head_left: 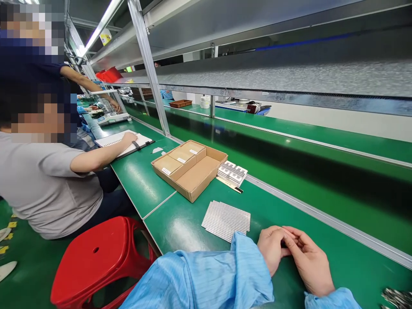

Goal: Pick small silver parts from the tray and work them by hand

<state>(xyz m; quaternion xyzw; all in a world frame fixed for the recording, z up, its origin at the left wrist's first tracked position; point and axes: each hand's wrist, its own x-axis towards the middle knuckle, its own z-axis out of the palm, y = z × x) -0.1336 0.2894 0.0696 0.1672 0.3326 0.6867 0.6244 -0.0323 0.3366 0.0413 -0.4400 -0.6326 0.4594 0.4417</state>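
Note:
Just above the green bench point(360, 249), my left hand point(272, 244) and my right hand point(310, 259) meet, fingers curled and pressed together. Whatever lies between the fingertips is hidden by the hands. Both wrists come out of light blue sleeves. Left of my left hand lies a flat layer of thin, light grey strips point(227, 219) marked off in small segments, its edges stepped. Beyond it sits a shallow cardboard tray point(206, 174), with several tan labelled boxes point(180, 156) along one side. Beside the tray is a stack of white printed cards point(232, 171).
A narrow, pale tool with a black end point(230, 185) lies by the cards. Small metal parts point(397, 297) are at the lower right. A red stool point(93, 257) stands left of the bench. A seated person point(54, 180) rests a hand on a notebook point(125, 141). A metal post point(149, 68) rises behind.

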